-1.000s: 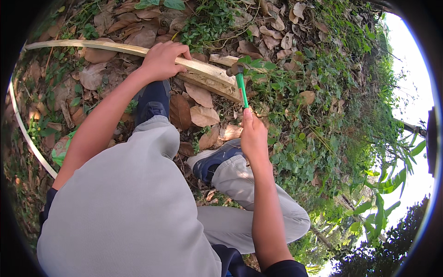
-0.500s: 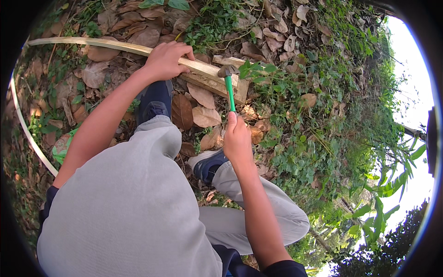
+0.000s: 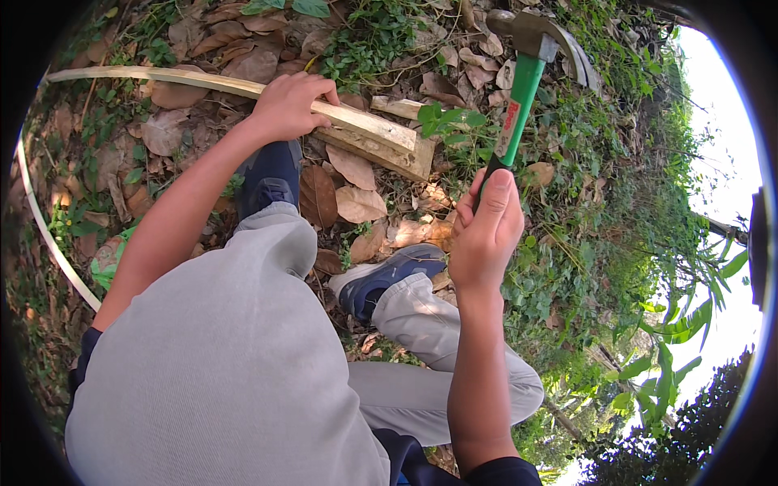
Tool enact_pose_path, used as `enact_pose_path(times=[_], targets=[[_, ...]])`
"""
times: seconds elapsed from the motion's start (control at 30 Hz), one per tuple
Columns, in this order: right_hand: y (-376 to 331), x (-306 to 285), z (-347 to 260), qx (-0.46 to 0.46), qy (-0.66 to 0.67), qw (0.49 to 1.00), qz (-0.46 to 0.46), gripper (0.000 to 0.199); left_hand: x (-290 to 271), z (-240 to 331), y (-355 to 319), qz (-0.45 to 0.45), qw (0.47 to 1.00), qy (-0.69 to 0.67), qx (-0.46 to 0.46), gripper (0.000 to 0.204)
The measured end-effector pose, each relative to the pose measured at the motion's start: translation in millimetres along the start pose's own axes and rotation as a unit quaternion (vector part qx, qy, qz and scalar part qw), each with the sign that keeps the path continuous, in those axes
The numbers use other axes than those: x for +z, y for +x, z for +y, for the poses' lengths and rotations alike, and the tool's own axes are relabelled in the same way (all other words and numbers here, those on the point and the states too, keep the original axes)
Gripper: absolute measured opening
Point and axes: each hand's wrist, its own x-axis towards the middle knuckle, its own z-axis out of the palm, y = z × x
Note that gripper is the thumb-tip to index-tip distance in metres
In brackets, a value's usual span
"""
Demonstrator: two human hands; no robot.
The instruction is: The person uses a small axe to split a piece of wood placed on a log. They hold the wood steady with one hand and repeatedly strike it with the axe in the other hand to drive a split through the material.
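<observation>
My left hand (image 3: 290, 105) is closed around a long pale wooden strip (image 3: 369, 128), thumb on the near side and fingers over the far side. The strip lies across a shorter wooden block (image 3: 379, 157) at its right end and runs off to the left. My right hand (image 3: 488, 231) grips a claw hammer (image 3: 519, 109) by its black lower handle. The green shaft points upward, and the steel head is raised well clear of the wood, to its right. Whether a nail stands in the strip's end is too small to tell.
Another piece of wood (image 3: 399, 107) lies just beyond the strip's right end, partly under green leaves. Dry brown leaves (image 3: 361, 204) and low plants cover the ground. My shoes (image 3: 389, 275) and bent knees are close to the wood. A pale curved strip (image 3: 50, 223) arcs along the left.
My right hand has lifted the hammer off the strip's right end, up and to the right, closer to the camera. My left hand and the wood have stayed in place.
</observation>
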Motion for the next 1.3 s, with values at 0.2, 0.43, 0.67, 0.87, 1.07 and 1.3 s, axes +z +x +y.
enact_pose_path(times=[0.2, 0.43, 0.67, 0.87, 1.07, 1.3], targets=[[-31, 52, 110, 0.037, -0.199, 0.976, -0.081, 0.056, 0, 4, 2, -0.006, 1.0, 0.002, 0.005, 0.034], [-7, 15, 74, 0.142, -0.136, 0.972, -0.131, 0.059, 0, 0, 2, -0.004, 1.0, -0.003, 0.004, 0.034], [9, -15, 16, 0.06, 0.037, 0.997, 0.013, 0.05, 1, 2, 1, 0.0, 1.0, -0.007, -0.002, 0.033], [-22, 38, 97, 0.068, -0.063, 0.994, -0.05, 0.05, -1, 5, 2, -0.005, 1.0, -0.006, 0.0, 0.033], [-53, 48, 146, 0.165, -0.132, 0.974, -0.081, 0.057, -1, 2, 1, -0.009, 1.0, -0.009, -0.005, 0.034], [-18, -2, 79, 0.178, -0.104, 0.974, -0.09, 0.057, -1, 2, 3, -0.017, 1.0, -0.01, -0.009, 0.034]])
